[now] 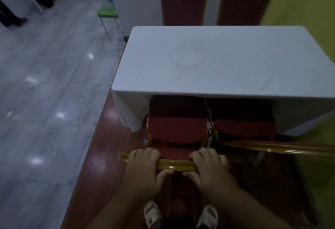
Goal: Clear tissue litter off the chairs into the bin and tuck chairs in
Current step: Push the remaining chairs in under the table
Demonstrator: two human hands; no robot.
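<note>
Tuck-in step: left hand & right hand both clamped on gold-framed red padded chair top rail; seat partly under white-clothed table. Next: push fwd, straight.

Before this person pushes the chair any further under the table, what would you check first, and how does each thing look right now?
1. Both hands on the chair back: ok. The left hand and right hand grip the gold top rail.
2. Seat free of tissue litter: ok on the visible part of the seat; the front lies in shadow under the cloth.
3. Tablecloth clear of the seat: cannot tell; its edge hangs over the seat front.
4. Room beside the neighbouring chair: cannot tell; the two stand very close.
5. Something white between the two chairs: cannot tell whether it is tissue or cloth.
6. Feet clear of the chair legs: cannot tell; the shoes stand right behind it.
</note>
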